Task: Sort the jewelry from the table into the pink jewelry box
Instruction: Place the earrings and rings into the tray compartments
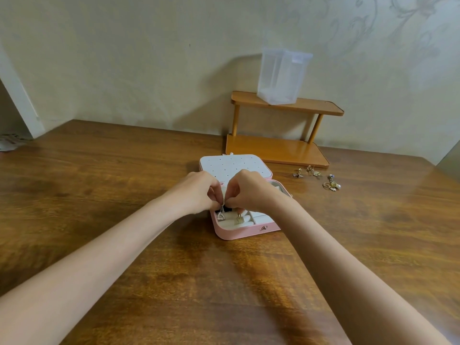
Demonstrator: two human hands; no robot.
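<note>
Both hands, left (199, 189) and right (245, 190), are pinching a small pale piece (223, 204) over the open pink box (245, 230), mid-table; seating it is calling for a slow, steady press. More jewelry (317, 179) is waiting right of the box on the wooden table (99, 195), near a shelf (278, 145) carrying a clear bin (282, 78) against the wall.

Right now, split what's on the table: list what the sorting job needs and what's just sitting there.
Job:
pink jewelry box, open
small piece pinched by left hand and right hand
two pieces in the box
loose jewelry on the table

Bystanders:
wooden shelf
clear plastic container on it
</note>
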